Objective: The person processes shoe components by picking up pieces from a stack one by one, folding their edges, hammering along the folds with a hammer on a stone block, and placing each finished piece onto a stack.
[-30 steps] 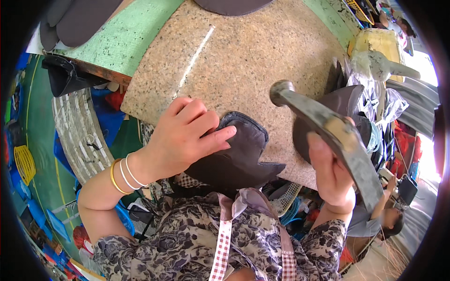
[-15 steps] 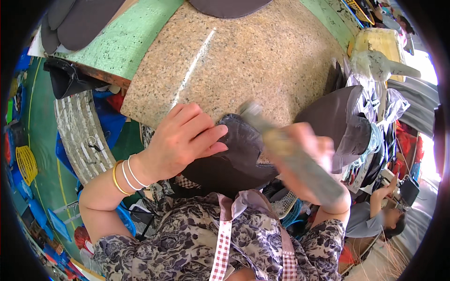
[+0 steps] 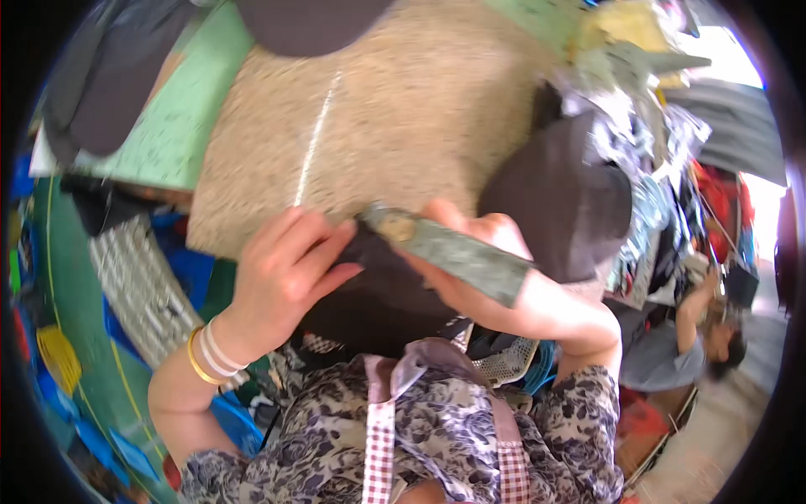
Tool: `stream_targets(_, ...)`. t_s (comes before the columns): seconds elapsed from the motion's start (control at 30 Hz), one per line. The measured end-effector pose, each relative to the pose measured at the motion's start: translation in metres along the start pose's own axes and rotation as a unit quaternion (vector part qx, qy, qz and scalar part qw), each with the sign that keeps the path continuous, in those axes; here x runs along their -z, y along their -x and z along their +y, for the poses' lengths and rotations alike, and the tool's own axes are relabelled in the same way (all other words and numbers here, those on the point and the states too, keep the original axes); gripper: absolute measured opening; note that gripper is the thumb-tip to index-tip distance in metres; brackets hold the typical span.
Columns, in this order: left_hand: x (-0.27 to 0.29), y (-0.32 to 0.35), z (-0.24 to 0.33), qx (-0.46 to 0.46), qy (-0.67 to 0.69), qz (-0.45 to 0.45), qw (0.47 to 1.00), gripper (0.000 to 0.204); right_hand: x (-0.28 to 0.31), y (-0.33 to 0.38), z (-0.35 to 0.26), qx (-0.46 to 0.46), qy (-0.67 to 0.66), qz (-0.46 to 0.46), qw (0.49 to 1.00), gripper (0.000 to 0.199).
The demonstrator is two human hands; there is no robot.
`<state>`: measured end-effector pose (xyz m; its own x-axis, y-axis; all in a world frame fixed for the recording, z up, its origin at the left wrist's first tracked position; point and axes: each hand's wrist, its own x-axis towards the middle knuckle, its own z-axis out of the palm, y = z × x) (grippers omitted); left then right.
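My left hand [image 3: 285, 277] pinches the upper edge of a dark brown sheet piece [image 3: 374, 294], its fingertips near the corner. The piece hangs over the near edge of the stone slab [image 3: 395, 126] toward my lap. In my right hand [image 3: 483, 312] is a hammer with a long grey head [image 3: 462, 259]; the handle's round wooden end shows in the head, and the rest is hidden. The narrow end of the head sits over the piece's edge, just right of my left fingertips. Whether it touches cannot be made out.
Another dark brown piece [image 3: 546, 193] drapes over the slab's right side, and one [image 3: 311, 21] lies at its far edge. More dark pieces [image 3: 117, 92] rest on the green surface [image 3: 180, 109] at left. A person [image 3: 672, 353] sits at far right.
The hammer has swung left and down onto the piece's edge, beside my left fingers. The view has shifted, so the slab and surroundings sit differently in the picture.
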<state>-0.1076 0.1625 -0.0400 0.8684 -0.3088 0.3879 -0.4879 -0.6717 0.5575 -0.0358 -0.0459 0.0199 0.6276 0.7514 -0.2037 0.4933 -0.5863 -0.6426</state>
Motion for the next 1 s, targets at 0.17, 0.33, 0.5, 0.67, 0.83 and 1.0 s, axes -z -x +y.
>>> stream_targets(0.17, 0.008, -0.024, 0.008, -0.017, 0.036, -0.032, 0.999, 0.044, 0.018, 0.04, 0.025, 0.043, -0.074, 0.136, 0.987, 0.024)
stream_targets(0.33, 0.013, -0.105, 0.037, -0.227, 0.154, -0.021, 0.961, 0.046, 0.039, 0.122, 0.006, 0.004, -0.132, 0.608, 0.783, 0.005)
stream_targets(0.5, -0.086, -0.214, 0.054, -0.248, 0.133, 0.048, 0.958, 0.072, 0.061, 0.163, 0.025, -0.05, -0.047, 0.678, 0.732, 0.013)
stream_targets(0.67, -0.109, -0.233, 0.06, -0.289, 0.127, -0.058, 0.947, 0.068, 0.033, 0.179, 0.044, -0.102, -0.091, 0.692, 0.708, 0.011)
stream_targets(0.83, -0.097, -0.281, 0.072, -0.164, 0.278, -0.07, 0.944, 0.043, 0.046, 0.177, 0.057, -0.063, -0.086, 0.703, 0.703, 0.01)
stream_targets(1.0, -0.152, -0.284, 0.036, -0.24, -0.003, 0.081, 0.967, 0.046, 0.035, 0.133, 0.066, -0.11, -0.016, 0.61, 0.784, 0.008)
